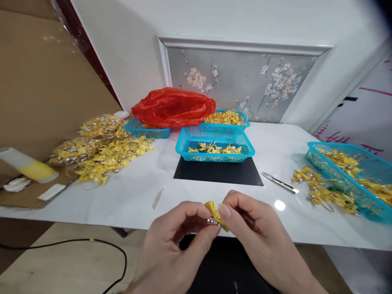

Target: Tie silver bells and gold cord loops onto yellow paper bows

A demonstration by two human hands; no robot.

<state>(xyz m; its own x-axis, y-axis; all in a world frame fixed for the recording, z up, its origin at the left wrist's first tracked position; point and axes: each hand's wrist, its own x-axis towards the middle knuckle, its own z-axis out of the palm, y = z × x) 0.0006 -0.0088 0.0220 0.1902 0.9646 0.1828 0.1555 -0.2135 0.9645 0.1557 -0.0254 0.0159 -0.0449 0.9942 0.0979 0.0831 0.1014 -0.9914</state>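
Observation:
Just over the table's front edge, a small yellow ribbon bow (212, 208) with a silvery bell-like bead is pinched between both hands. My left hand (180, 232) is closed, its thumb and forefinger gripping the bow and bead from the left. From the right, my right hand (257, 228) is closed on the ribbon with thumb and forefinger; its other fingers are curled and partly hidden. Beyond the hands, a blue plastic basket (215, 132) holding several similar yellow bows stands on a black mat (218, 171).
Yellow bows with silvery beads (104, 151) are heaped at left, near a yellow-and-white roll (29, 165). A red plastic bag (173, 107) covers part of the back baskets. Tweezers (280, 182) lie at right, beside loose bows (324, 190) and another blue basket (339, 171).

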